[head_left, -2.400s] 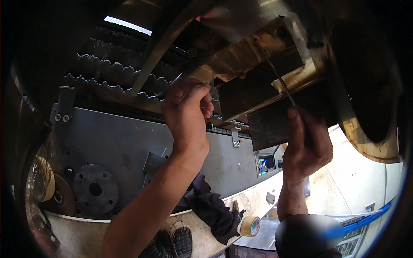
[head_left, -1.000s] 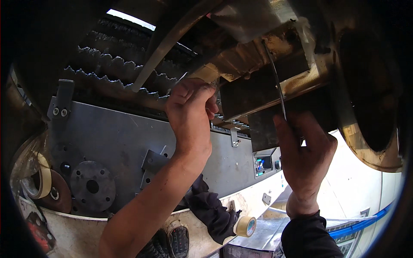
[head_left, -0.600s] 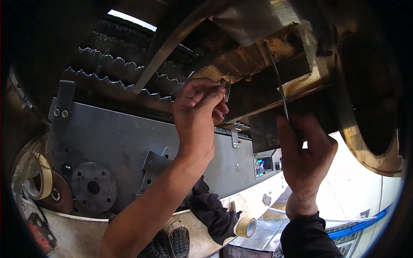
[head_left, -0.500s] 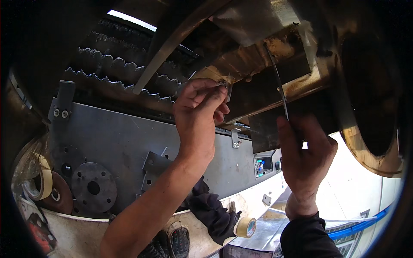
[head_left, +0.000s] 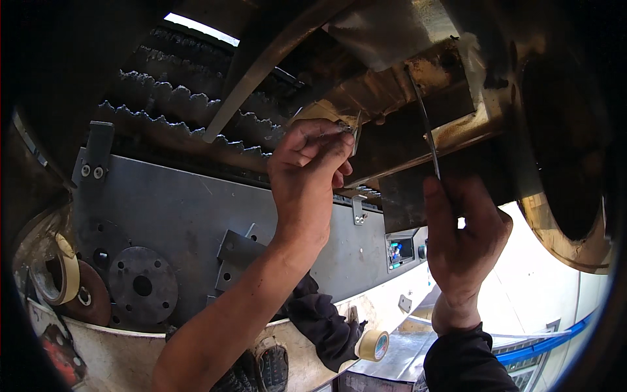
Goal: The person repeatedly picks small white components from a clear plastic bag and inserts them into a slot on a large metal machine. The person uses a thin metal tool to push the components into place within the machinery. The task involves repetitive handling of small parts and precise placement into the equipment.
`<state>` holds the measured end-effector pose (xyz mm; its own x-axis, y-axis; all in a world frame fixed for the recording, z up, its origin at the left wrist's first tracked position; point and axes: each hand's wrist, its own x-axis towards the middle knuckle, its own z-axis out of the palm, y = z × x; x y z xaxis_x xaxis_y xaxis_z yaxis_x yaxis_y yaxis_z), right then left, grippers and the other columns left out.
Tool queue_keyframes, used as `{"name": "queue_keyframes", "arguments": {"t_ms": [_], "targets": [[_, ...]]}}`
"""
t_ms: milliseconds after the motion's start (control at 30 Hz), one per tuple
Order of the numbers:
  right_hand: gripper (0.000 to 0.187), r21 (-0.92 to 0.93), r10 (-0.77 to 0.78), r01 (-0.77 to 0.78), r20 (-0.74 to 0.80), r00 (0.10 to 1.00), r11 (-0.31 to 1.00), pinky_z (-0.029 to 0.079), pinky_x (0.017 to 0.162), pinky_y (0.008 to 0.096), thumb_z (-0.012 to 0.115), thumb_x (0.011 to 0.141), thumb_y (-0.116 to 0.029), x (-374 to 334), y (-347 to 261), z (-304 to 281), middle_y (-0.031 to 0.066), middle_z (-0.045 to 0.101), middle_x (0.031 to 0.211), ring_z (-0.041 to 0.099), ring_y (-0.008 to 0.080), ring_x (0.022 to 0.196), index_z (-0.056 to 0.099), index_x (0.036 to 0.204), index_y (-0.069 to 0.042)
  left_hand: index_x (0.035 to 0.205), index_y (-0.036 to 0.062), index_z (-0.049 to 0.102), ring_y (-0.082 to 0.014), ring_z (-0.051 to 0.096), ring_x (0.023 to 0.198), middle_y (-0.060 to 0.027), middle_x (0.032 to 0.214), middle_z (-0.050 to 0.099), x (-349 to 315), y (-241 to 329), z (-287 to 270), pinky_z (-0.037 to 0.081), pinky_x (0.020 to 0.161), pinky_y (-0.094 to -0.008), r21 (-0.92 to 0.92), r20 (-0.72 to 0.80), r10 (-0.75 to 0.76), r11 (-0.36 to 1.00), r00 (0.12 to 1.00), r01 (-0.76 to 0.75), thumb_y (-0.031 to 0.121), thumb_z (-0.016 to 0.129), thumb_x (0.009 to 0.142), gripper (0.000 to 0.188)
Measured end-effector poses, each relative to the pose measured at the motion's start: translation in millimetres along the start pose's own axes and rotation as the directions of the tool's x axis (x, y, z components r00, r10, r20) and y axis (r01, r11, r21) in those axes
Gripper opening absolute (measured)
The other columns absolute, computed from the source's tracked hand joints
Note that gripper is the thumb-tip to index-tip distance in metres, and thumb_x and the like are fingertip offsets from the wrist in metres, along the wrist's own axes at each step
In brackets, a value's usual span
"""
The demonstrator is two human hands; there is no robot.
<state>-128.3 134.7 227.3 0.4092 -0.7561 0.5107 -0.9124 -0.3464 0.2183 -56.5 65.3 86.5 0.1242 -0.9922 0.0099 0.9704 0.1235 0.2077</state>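
My left hand (head_left: 307, 160) is raised in the middle of the view, thumb and fingertips pinched on a small metal piece (head_left: 356, 134) with a thin, pointed end; its exact kind I cannot make out. To the right, my right hand (head_left: 467, 225) is closed round the lower end of a thin metal rod (head_left: 428, 127). The rod slants up and slightly left, its upper end in front of a stained, brownish metal frame (head_left: 470, 124). Whether that end touches the frame I cannot tell.
Jagged metal slats (head_left: 163, 85) run behind on the left. Below stand a grey panel (head_left: 196, 196), a round flange plate (head_left: 142, 285) with holes, and an abrasive disc (head_left: 91, 304). A tape roll (head_left: 373, 344) lies beside a black cloth (head_left: 323, 320). A large round metal opening (head_left: 568, 255) is at right.
My left hand has shifted slightly right with the small metal piece, whose pointed end now shows more. My right hand and the rod have barely moved, a touch to the right.
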Motion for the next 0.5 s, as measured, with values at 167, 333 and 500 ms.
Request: {"name": "queue_keyframes", "arguments": {"t_ms": [167,333,500], "targets": [[0.013,0.01,0.009,-0.009,-0.011,1.0,1.0,0.036,0.047,0.0224,0.065,0.084,-0.01,0.3,-1.0,0.3,0.0026,0.056,0.056,0.051,0.0076,0.048,0.06,0.075,-0.004,0.089,0.0058,0.061,-0.0057,0.053,0.057,-0.0018,0.075,0.064,-0.3,1.6,1.3,0.038,0.05,-0.0184,0.003,-0.002,0.004,1.0,1.0,-0.004,0.003,0.067,0.081,0.011],[0.013,0.039,0.014,-0.014,-0.02,1.0,0.999,0.036,0.047,0.0218,0.064,0.085,-0.01,0.6,-1.6,2.0,0.0023,0.056,0.055,0.051,0.0066,0.049,0.059,0.075,-0.004,0.089,0.0058,0.061,-0.0054,0.053,0.058,-0.0021,0.075,0.064,0.6,2.7,-0.5,0.037,0.05,-0.0184,-0.007,0.009,0.004,1.0,1.0,-0.004,0.002,0.066,0.081,0.011],[0.014,0.083,0.035,-0.033,-0.027,0.999,0.996,0.032,0.046,0.0204,0.063,0.086,-0.01,-1.9,1.9,3.3,0.0008,0.055,0.054,0.048,0.0048,0.047,0.059,0.075,-0.003,0.089,0.0057,0.061,-0.0053,0.053,0.057,-0.0022,0.075,0.064,0.7,-0.5,0.0,0.037,0.05,-0.0182,0.005,-0.004,-0.003,1.0,1.0,0.003,0.002,0.066,0.081,0.01]]}}
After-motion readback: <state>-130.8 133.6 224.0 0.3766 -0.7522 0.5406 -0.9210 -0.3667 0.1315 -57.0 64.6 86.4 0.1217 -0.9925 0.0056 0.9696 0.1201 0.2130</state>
